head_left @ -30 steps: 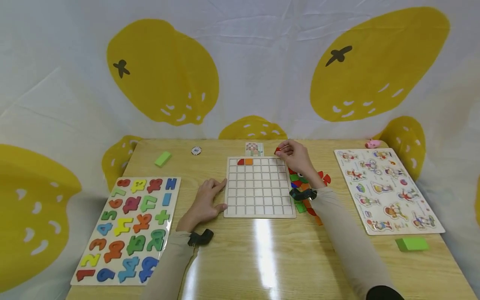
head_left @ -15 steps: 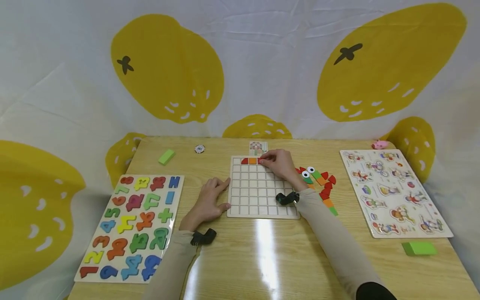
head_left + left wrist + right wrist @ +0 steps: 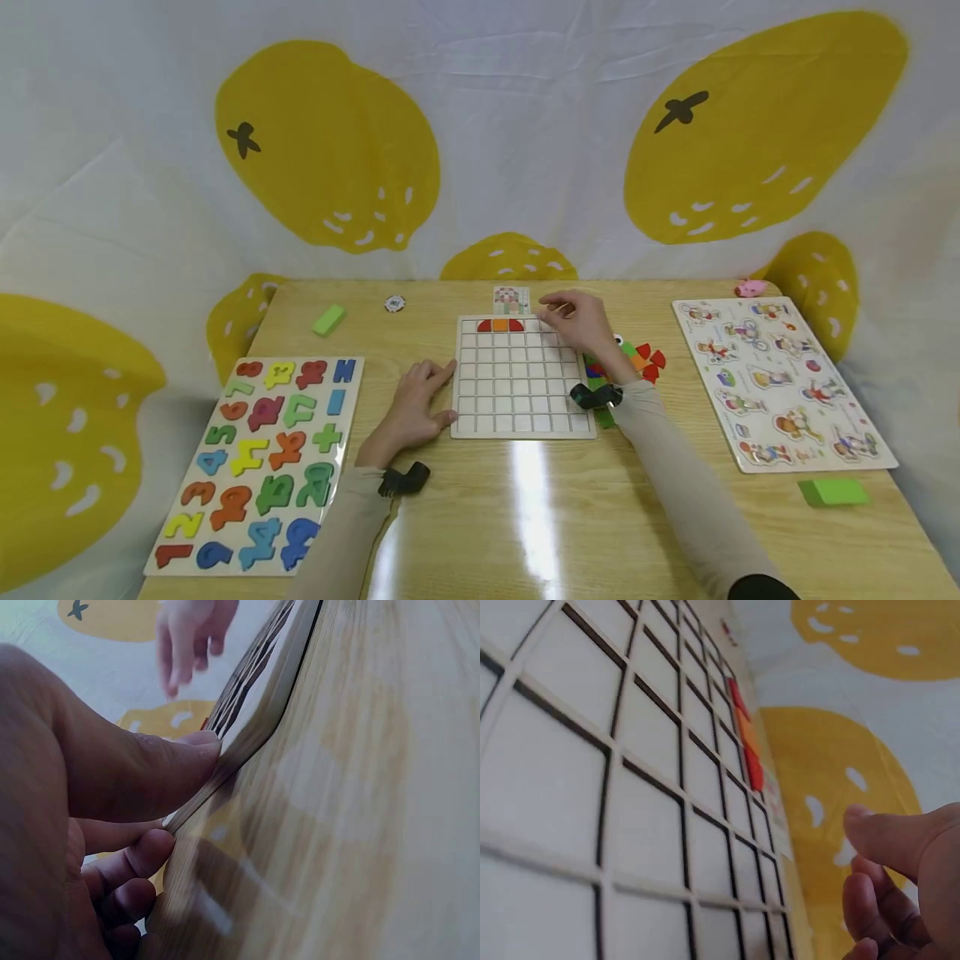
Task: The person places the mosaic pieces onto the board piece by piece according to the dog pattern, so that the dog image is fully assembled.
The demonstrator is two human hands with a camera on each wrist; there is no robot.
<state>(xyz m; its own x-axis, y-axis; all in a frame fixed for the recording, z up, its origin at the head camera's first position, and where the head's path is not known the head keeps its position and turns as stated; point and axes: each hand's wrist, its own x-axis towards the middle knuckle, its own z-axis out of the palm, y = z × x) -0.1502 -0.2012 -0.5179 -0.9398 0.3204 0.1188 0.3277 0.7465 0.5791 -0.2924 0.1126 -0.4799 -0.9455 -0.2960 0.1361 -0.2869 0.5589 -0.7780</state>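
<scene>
Across a glossy wood-grain table [image 3: 480, 517], up to a white curtain [image 3: 528, 150] printed with yellow fruit

Nearest, at right, one green block [image 3: 834, 492], then one number board [image 3: 346, 421] at left; in the middle, one grid board [image 3: 521, 392], nearly square, near edge toward the wearer; against its left edge, left hand [image 3: 408, 406], thumb and forefinger spread wide; beside its right edge, loose coloured pieces [image 3: 657, 359], too covered to count; over its far right corner, right hand [image 3: 581, 322] with nothing held, gap narrow between thumb and fingertips; in its far row, one orange square [image 3: 500, 325] between two red pieces [image 3: 484, 326], long axis left to right, rounded sides outward; just beyond, one card [image 3: 513, 302]
</scene>
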